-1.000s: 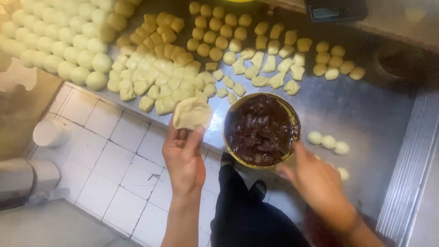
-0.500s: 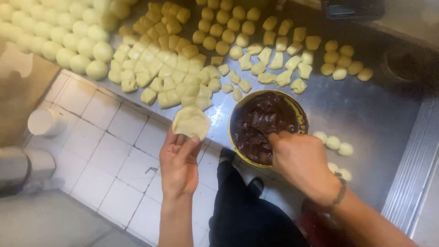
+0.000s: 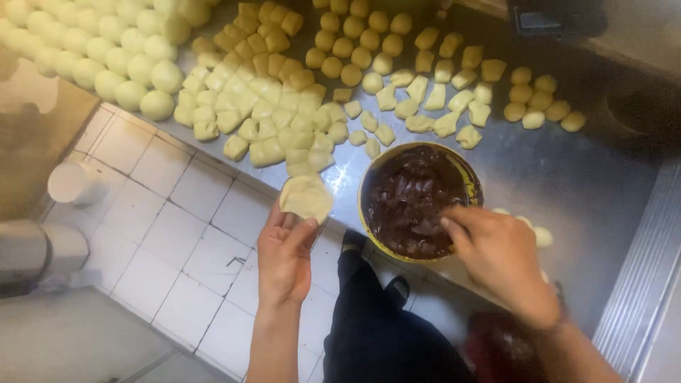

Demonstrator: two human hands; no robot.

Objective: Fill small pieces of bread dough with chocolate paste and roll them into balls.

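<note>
Over the bowl [image 3: 420, 199] of dark paste, the right hand [image 3: 500, 259] is held with fingertips dipped in; its grip cannot be told. One flattened dough disc [image 3: 306, 197] is pinched by the left hand [image 3: 285, 255] beside the bowl. Dough pieces [image 3: 262, 106] are too crowded for counting.

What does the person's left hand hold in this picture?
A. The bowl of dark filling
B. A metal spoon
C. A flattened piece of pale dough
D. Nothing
C: the left hand holds a flattened piece of pale dough at its fingertips, beside the bowl of dark filling.
</note>
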